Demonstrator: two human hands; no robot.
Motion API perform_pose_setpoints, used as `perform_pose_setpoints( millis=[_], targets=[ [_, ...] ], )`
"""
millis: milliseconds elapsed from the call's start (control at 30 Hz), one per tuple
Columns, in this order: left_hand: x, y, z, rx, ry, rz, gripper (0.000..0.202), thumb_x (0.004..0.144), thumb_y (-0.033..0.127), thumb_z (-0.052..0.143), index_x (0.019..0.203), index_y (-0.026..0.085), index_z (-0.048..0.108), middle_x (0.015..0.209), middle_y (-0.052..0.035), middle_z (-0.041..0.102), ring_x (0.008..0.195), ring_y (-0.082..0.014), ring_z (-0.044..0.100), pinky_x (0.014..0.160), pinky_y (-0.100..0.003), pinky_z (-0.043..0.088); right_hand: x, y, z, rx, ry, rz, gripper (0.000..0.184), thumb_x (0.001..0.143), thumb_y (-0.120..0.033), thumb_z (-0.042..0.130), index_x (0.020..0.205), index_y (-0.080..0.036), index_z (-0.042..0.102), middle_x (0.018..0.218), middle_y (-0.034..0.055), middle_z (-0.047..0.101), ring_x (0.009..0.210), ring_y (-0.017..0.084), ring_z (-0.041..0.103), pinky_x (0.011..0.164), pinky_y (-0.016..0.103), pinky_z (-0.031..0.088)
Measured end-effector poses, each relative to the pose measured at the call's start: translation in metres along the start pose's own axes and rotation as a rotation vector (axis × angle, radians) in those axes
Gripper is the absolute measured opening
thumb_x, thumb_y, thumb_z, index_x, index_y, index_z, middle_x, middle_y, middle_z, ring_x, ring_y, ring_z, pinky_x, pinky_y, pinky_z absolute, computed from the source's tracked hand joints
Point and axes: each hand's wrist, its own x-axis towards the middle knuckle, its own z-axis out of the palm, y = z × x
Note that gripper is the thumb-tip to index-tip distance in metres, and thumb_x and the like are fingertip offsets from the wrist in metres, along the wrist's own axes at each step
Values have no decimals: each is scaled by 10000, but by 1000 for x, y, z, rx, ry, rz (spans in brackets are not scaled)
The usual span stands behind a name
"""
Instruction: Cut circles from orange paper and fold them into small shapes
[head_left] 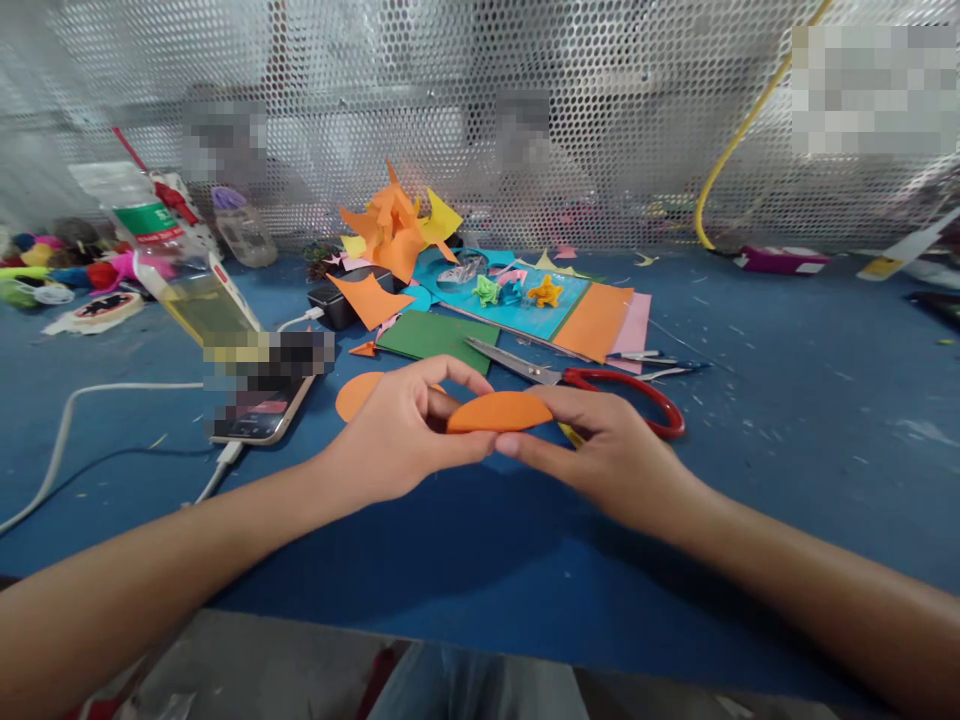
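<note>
Orange paper [501, 410], with a curved upper edge and a nearly straight lower one, is held above the near part of the blue worktop [480, 575], between the person's two hands; it appears to be a disc folded over on itself, though the far side is hidden. Left hand [401, 425] is closed on the left end of the piece, thumb along the lower edge; right hand [611, 445] pinches the right end between thumb and fingers; the two thumb tips sit close together at the lower edge.

A flat orange disc [355, 397] lies on the worktop, partly covered by the left hand; red-handled scissors [525, 368] rest beyond the right hand, blades open only slightly if at all, tip over the green paper [439, 337]; small folded paper figures [545, 291] sit further back on a blue sheet [551, 318].

Judgement: the step in hand is folding or creasing, not cutting; the fold does not look firmly set; the next move calls for aligned edges, a steady left grip, and even thumb pressure drawn outward along the straight edge, without skewing the halves.
</note>
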Motion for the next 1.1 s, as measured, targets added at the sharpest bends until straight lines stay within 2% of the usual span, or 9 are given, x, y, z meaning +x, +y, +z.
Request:
perform_pose_setpoints(
  millis=[133,333,433,533,633,733,800,1000,1100],
  targets=[
    [0,2,0,25,7,-24,329,678,311,725,919,192,534,567,43,622,461,-82,519,419,-177,308,1,-2,-3,-53,42,54,211,802,-367,598,684,-196,636,700,11,648,733,200,626,651,315,509],
    [1,11,-5,13,94,-40,356,641,310,755,903,188,548,675,-6,701,574,-126,616,486,-198,409,2,-1,-10,174,117,159,236,750,-399,658,910,-231,702,784,13,697,683,179,626,551,290,510],
    [2,12,-15,19,124,-23,343,653,310,750,901,190,546,652,8,696,544,-105,601,473,-180,407,4,4,-18,274,295,184,180,693,-378,717,820,-250,717,732,-7,695,661,151,625,575,267,517],
    [4,12,-26,54,209,41,300,674,287,739,882,185,548,626,24,682,545,-84,592,454,-148,383,8,9,-23,304,450,196,161,732,-407,678,797,-262,702,725,-25,691,629,125,619,549,245,510],
    [4,11,-28,17,203,115,193,754,305,666,858,177,566,687,16,684,665,-91,631,566,-156,446,8,8,-19,289,331,206,186,693,-390,715,791,-232,704,742,0,699,640,151,631,557,265,520],
    [3,10,-21,4,47,109,165,776,328,634,837,177,611,716,23,661,668,-81,610,616,-173,459,6,3,-10,189,110,204,199,724,-410,675,785,-221,691,766,15,701,691,187,640,593,293,529],
    [2,7,-16,42,-36,74,175,752,340,654,813,176,638,705,28,638,635,-74,570,581,-169,435,4,0,-6,83,40,184,218,755,-428,634,782,-217,679,770,18,697,717,201,640,615,305,528],
    [4,3,-14,111,-33,15,249,743,379,647,676,139,638,639,10,591,567,-76,486,522,-195,369,2,8,-3,39,72,81,259,766,-380,643,963,-215,609,930,31,675,787,183,642,693,303,539],
    [7,2,-15,96,-27,-13,250,725,364,664,650,128,625,628,-2,589,578,-86,494,533,-207,371,3,13,-1,-37,160,-92,336,777,-302,651,1089,-232,545,1045,45,632,868,179,628,744,317,534]
  ],
)
